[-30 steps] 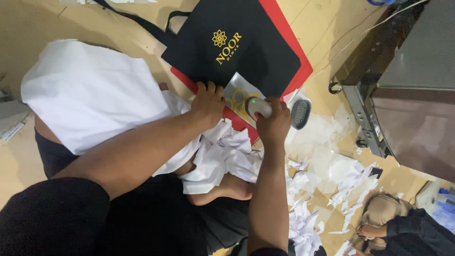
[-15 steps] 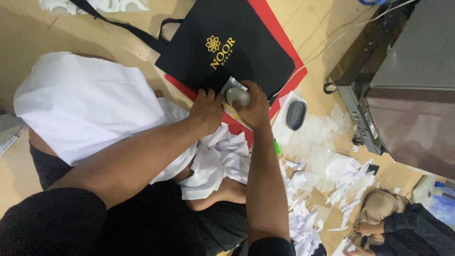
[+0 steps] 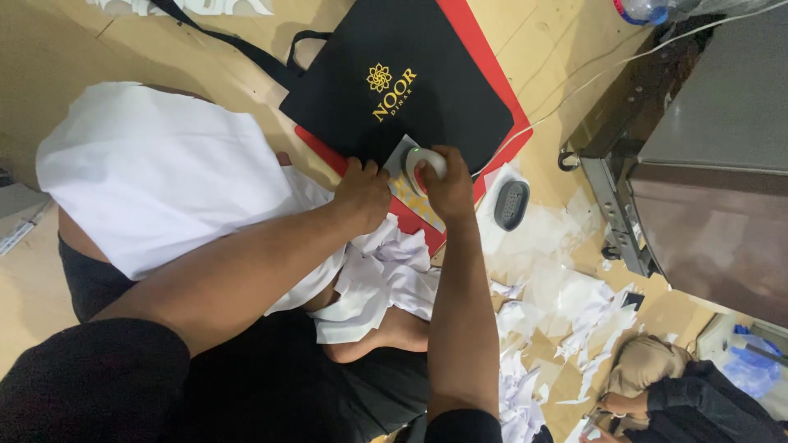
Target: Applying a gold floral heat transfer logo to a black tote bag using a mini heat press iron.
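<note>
A black tote bag [image 3: 410, 82] with a gold emblem lies flat on a red mat [image 3: 474, 43] on the wooden floor. On the bag's near corner lies a small patterned sheet [image 3: 420, 210]. My right hand [image 3: 451, 187] grips a small white handheld iron [image 3: 423, 159] with a green light and holds it down on that sheet. My left hand [image 3: 361, 190] rests just to the left, fingers pressing on the edge of the sheet and the bag.
A grey oval stand [image 3: 511, 203] sits on the floor to the right of the mat. White cloth [image 3: 164, 180] covers my left knee; torn white paper [image 3: 386, 279] litters the floor. A large metal machine [image 3: 706, 164] stands at right. Another person [image 3: 681, 394] crouches at the bottom right.
My right hand carried the white iron from beside the grey stand leftward onto the sheet on the bag's corner. My left hand stayed on the sheet.
</note>
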